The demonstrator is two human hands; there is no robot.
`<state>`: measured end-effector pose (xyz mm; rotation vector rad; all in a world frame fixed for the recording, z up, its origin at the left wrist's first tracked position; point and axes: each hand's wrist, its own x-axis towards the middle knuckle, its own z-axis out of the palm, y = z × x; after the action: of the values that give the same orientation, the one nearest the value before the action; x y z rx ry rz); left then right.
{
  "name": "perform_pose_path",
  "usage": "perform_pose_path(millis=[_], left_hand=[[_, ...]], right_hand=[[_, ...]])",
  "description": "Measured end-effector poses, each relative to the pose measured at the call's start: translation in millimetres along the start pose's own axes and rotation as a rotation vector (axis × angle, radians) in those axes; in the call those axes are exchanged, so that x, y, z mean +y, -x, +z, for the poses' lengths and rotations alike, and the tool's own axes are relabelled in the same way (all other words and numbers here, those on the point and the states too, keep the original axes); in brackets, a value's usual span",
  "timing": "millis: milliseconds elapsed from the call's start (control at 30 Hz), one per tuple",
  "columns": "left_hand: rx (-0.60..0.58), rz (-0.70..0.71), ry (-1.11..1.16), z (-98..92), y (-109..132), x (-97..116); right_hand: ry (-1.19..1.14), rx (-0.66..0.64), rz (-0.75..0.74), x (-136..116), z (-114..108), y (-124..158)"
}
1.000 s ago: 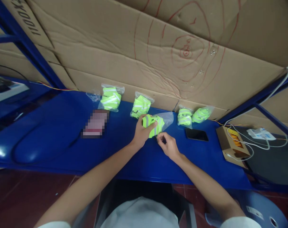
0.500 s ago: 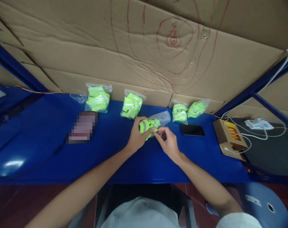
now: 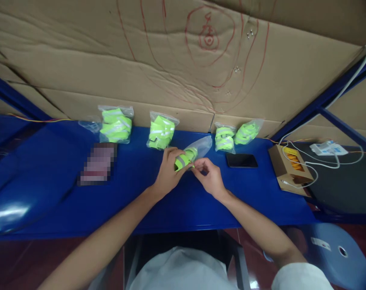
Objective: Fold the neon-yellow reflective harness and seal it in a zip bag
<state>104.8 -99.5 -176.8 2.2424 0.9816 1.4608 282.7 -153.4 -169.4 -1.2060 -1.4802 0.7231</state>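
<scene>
Holding yellow-green bundle [image 3: 180,162] at clear bag [image 3: 204,146]

Left hand [image 3: 167,171] grips bundle, partly inside clear bag, over middle of blue table [image 3: 177,213]. Right hand [image 3: 211,177] is at their near edge (contact too small, can't tell if pinching). Black phone [image 3: 242,160] lies right; two filled bags [image 3: 116,127] far left, two more bags [image 3: 224,139] far right.
</scene>
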Motion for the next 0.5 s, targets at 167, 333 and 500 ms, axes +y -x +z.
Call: perform_pose_path(millis=[167,333,500], left_hand=[[-0.085,0.033,-0.104,6.6,1,-4],[-0.153,-0.012,-0.115,5.1,0,-3],[-0.250,-0.048,0.003,-1.6,-3,-3]], right_hand=[[-0.058,0.050,0.102,10,10,2],[-0.078,0.044,0.110,7,18,4],[0.030,0.020,0.075,-5,11,5]])
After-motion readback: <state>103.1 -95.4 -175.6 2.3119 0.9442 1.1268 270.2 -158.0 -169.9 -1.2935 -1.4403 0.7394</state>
